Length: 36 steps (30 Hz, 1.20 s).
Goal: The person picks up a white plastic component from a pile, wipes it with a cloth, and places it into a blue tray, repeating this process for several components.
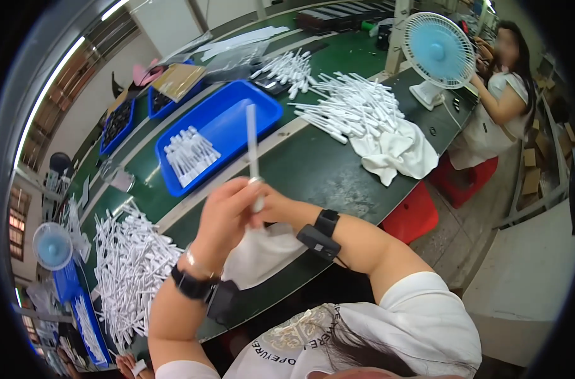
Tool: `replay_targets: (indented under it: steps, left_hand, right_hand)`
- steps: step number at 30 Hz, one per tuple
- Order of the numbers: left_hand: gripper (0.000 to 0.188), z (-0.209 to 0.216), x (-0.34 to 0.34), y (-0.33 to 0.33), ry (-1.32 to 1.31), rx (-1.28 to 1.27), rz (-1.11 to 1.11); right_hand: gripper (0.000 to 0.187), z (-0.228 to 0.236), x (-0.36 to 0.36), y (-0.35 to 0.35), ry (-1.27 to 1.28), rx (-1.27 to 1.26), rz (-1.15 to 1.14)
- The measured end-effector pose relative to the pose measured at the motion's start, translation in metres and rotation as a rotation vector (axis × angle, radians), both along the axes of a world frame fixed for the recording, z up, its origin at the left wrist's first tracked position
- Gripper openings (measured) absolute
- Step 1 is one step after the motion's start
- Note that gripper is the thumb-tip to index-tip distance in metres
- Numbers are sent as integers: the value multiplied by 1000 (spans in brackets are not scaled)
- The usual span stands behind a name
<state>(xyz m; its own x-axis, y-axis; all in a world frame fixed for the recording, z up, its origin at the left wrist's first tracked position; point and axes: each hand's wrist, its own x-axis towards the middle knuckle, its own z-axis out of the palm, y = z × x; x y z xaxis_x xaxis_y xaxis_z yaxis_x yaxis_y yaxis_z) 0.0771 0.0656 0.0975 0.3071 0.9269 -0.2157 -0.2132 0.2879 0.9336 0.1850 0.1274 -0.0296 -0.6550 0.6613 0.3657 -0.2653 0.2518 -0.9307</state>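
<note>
In front of me, my left hand (pixel 227 207) is closed on a slim white stick (pixel 252 142) with a thicker lower end, held nearly upright. My right hand (pixel 273 205) closes around the same lower end, its fingertips partly hidden. A white cloth (pixel 262 252) lies just below both hands at the near table edge; whether a hand touches it I cannot tell. Beyond the hands stands a blue tray (pixel 262 104), with a row of similar white sticks (pixel 189 155) in its near left part. A large loose heap of white sticks (pixel 133 271) spreads to my left.
Another heap of white sticks (pixel 354 104) lies ahead right, beside a crumpled white cloth (pixel 398 151). A blue fan (pixel 438 50) stands at the far right, near a seated person (pixel 505 95). Red stools (pixel 414 215) sit by the green table (pixel 328 180). Smaller blue trays (pixel 118 129) hold dark parts.
</note>
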Motion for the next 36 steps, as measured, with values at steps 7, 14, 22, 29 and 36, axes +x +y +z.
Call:
replay_targets:
  steps: [7, 14, 22, 29, 36]
  left_hand:
    - [22, -43, 147, 132, 226, -163, -212]
    - [22, -62, 199, 168, 341, -156, -53]
    - [17, 57, 180, -23, -393, 671, -613]
    - [26, 55, 134, -112, -703, 1174, -558]
    - [33, 57, 96, -156, -1235, 281, -884]
  right_hand:
    - [13, 6, 57, -14, -140, -14, -39]
    - [19, 21, 87, -2, -311, -63, -9]
    - [12, -1, 5, 4, -272, -159, -137]
    - [20, 2, -7, 1, -297, -65, -155]
    - [19, 0, -14, -2, -297, -104, -112]
